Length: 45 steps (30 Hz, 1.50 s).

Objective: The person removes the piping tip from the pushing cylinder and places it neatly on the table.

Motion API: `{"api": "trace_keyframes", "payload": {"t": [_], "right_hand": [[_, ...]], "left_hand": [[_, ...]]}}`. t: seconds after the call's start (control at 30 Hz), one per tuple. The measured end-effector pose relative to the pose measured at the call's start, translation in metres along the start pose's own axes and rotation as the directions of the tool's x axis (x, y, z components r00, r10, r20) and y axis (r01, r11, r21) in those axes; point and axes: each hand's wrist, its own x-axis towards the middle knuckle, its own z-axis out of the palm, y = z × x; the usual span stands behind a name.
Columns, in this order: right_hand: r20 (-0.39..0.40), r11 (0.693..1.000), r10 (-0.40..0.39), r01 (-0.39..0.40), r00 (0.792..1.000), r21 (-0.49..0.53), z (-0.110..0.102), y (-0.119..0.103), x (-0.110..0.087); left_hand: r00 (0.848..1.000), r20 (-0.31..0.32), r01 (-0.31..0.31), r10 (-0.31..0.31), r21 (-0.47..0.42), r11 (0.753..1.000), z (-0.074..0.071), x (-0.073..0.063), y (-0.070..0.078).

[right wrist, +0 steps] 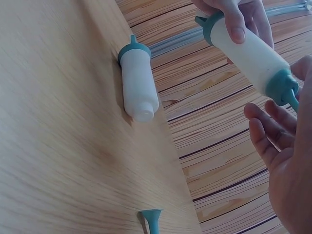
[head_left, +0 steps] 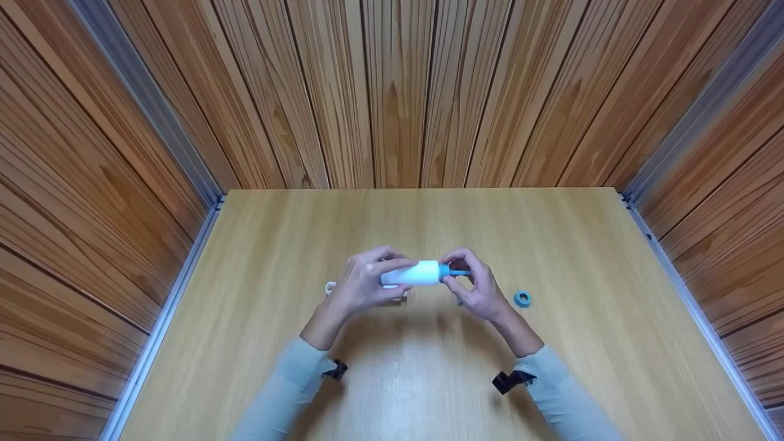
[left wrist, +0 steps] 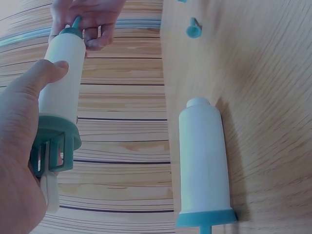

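My left hand [head_left: 366, 278] grips a white tube [head_left: 424, 273] with teal ends, held level above the table. Its thumb lies along the barrel in the left wrist view, and a teal slotted frame with a white lever [left wrist: 50, 190] sticks out at the rear. At the other end, my right hand [head_left: 481, 289] pinches the teal nozzle cap [right wrist: 280, 87] with thumb and index finger. The thin spout points toward the right palm. In the right wrist view the other fingers are loosely bent, off the barrel.
A second white tube [left wrist: 204, 161] with a teal end cap lies on the table below the hands. A small teal funnel-shaped nozzle [right wrist: 152, 215] rests nearby. Right of the right hand is a teal ring [head_left: 522, 299]. Wood-panelled walls [head_left: 398, 92] border the table.
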Motion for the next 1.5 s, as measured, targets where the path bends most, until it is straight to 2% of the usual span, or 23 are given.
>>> {"api": "trace_keyframes", "payload": {"t": [0.33, 0.57, 0.97, 1.3, 1.5], "right_hand": [[0.008, 0.996, 0.093, -0.093, 0.996, -0.005, 0.0003, -0.0046, 0.0008], [0.010, 0.996, 0.094, -0.094, 0.996, 0.002, 0.0005, -0.0042, 0.0008], [0.010, 1.000, 0.002, -0.002, 1.000, 0.014, -0.0005, -0.0007, 0.0004], [0.014, 0.998, 0.068, -0.068, 0.998, 0.002, -0.0014, -0.0050, -0.0001], [0.018, 0.999, 0.044, -0.044, 0.999, 0.005, -0.0020, -0.0058, 0.0006]], "left_hand": [[1.000, 0.018, 0.022, -0.022, -0.001, 1.000, -0.0010, -0.0004, -0.0003], [1.000, 0.010, 0.022, -0.022, -0.004, 1.000, -0.0016, -0.0006, -0.0010], [0.999, 0.017, 0.033, -0.032, -0.010, 0.999, -0.0015, 0.0010, -0.0006], [0.999, 0.014, 0.044, -0.043, -0.016, 0.999, -0.0010, 0.0007, 0.0001], [0.999, 0.016, 0.036, -0.036, -0.021, 0.999, -0.0021, 0.0015, 0.0011]]}}
